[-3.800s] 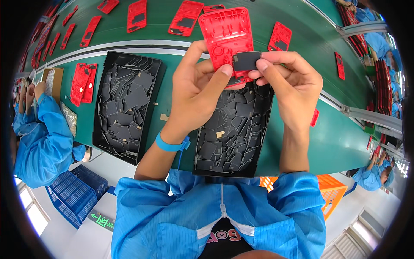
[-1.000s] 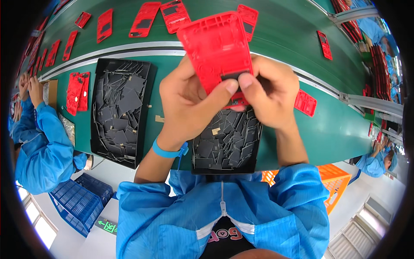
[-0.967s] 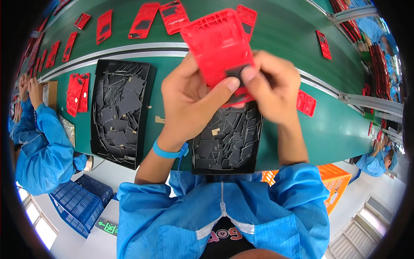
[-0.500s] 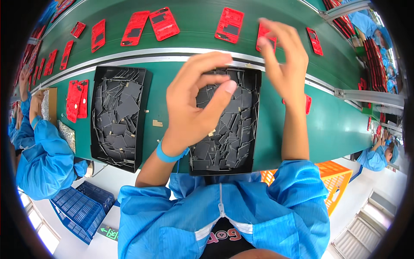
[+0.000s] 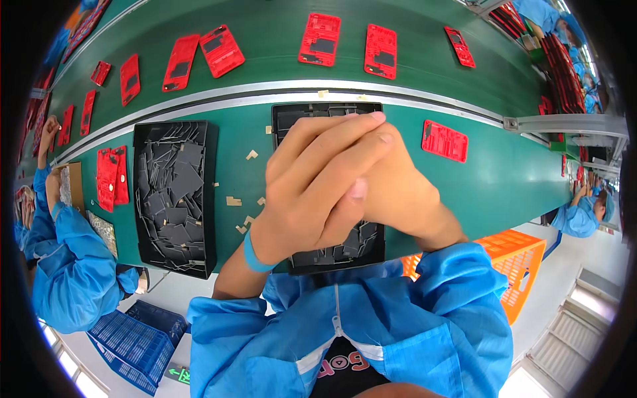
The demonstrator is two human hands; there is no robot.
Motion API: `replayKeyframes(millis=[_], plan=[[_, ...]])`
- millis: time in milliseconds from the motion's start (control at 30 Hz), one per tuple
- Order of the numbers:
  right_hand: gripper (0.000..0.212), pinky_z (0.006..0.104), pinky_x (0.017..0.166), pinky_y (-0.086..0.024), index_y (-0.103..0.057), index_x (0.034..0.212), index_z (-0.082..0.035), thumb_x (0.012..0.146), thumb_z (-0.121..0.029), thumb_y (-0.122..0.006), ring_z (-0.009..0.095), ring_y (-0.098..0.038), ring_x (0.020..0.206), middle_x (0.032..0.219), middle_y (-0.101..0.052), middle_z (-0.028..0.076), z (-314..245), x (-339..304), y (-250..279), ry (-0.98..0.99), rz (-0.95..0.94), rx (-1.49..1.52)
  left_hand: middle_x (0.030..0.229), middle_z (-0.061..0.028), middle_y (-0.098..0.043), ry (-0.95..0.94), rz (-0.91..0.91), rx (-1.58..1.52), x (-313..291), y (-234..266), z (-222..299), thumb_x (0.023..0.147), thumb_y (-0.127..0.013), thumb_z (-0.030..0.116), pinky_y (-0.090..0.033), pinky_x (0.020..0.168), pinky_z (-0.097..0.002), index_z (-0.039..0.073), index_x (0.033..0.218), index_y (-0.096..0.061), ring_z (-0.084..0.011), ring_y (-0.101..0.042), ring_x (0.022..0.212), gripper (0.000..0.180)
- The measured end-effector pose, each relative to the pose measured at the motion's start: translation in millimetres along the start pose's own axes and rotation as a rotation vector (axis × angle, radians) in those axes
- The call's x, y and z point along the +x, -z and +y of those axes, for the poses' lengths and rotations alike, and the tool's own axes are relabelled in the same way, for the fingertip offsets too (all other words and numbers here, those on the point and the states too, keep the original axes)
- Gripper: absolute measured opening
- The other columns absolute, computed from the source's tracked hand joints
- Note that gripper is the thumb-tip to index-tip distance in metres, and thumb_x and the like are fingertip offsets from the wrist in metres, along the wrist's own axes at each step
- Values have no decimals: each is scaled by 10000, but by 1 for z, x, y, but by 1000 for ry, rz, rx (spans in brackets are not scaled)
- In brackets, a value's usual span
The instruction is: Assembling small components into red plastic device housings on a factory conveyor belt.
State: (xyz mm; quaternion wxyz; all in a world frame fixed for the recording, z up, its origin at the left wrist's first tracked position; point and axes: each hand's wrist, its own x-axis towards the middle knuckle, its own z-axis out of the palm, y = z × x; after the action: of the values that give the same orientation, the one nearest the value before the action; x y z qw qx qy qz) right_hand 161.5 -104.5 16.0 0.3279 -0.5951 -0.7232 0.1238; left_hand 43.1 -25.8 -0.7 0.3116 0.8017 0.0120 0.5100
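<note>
My two hands meet above the right-hand black tray [image 5: 379, 259]. My left hand [image 5: 305, 182], with a blue band at its wrist, lies across my right hand [image 5: 405, 182], its fingers bent and pressed together over it. The fingers of my right hand are mostly hidden beneath, so whether they hold anything is not visible. Thin dark grey rectangular pieces [image 5: 355, 247] fill the tray below, largely covered by my hands. To the right on the green table lies a red phone-like plastic housing [image 5: 444, 140].
Another black tray [image 5: 208, 199] of grey pieces stands left, with tan scraps [image 5: 233, 201] between the trays. Red housings [image 5: 320, 40] lie on the green belt [image 5: 424, 53] beyond the metal rail [image 5: 232, 96]. A co-worker [image 5: 73, 259] sits left; an orange crate [image 5: 514, 265] stands right.
My hands were apart, the right reaching toward the belt; they have come together above the tray. The belt's red housings appear farther left, and the view has shifted slightly.
</note>
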Motion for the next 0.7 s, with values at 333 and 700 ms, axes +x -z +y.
replayKeyframes(millis=[333, 700], plan=[[158, 336, 558, -520, -718, 1008, 3, 904, -72, -626, 215, -662, 626, 781, -703, 105, -7, 14, 26, 64, -33, 416, 969, -161, -761, 721, 332, -660, -4, 21, 5, 1050, -531, 69, -585, 746, -290, -68, 1085, -688, -168, -719, 870, 212], [558, 236, 470, -406, -324, 1478, 185, 1069, -195, -326, 80, -525, 459, 643, -633, 23, -7, 19, 5, -197, -207, 1998, 1216, -220, -680, 328, 233, -454, -11, 33, 1, 998, -623, 117, -511, 997, -373, -87, 1288, -606, -257, -654, 1121, 356]])
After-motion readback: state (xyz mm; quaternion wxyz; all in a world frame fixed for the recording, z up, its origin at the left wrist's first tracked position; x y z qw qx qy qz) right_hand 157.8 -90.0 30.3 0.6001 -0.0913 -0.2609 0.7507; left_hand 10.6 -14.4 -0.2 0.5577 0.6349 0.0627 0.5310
